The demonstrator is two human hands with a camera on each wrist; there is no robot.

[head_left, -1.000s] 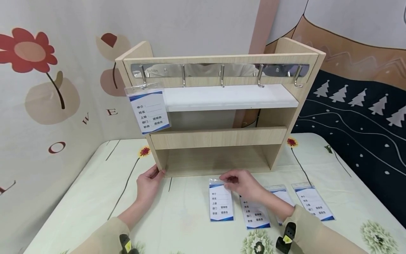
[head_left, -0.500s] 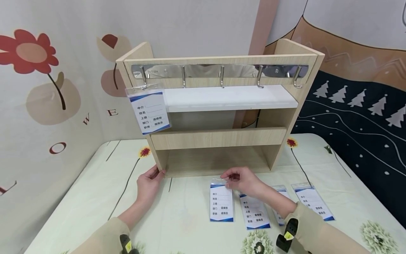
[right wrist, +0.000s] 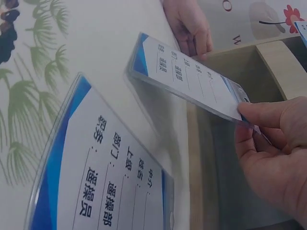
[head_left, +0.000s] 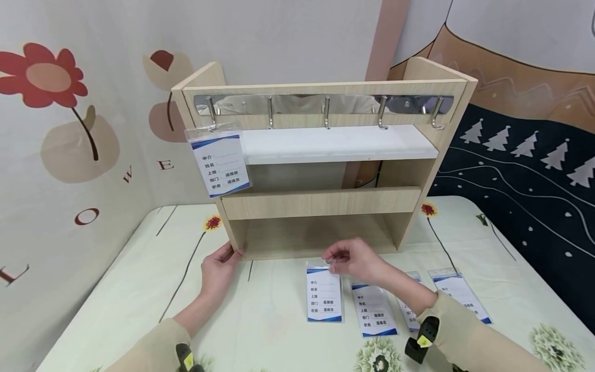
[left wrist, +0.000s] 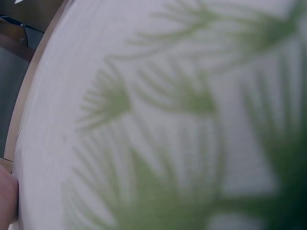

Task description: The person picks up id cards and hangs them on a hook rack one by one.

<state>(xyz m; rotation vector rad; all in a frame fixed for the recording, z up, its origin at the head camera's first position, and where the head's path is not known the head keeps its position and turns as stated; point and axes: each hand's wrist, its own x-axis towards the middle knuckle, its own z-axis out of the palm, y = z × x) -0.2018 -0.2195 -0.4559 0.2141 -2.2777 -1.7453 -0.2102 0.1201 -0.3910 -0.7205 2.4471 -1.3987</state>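
Note:
My right hand (head_left: pixel 358 262) pinches the clear top end of an ID badge (head_left: pixel 324 297) between thumb and fingers. In the right wrist view this badge (right wrist: pixel 189 79) is tilted, partly raised off the cloth, with a shadow under it. My left hand (head_left: pixel 216 269) grips the lower left corner of the wooden shelf (head_left: pixel 321 203), thumb at the front edge; its other fingers are partly hidden. A metal hook rail (head_left: pixel 297 104) runs across the shelf's top, and another badge (head_left: pixel 221 164) hangs from its leftmost hook.
Several more badges lie on the flowered cloth (head_left: pixel 265 320) at the right: one (head_left: pixel 374 311) beside the held badge, one (head_left: pixel 409 313) partly under my right forearm, one (head_left: pixel 461 297) farther right. A patterned curtain (head_left: pixel 107 170) stands behind the shelf.
My right hand has risen slightly, and the pinched badge has shifted a little up with it. My left hand stays at the shelf corner.

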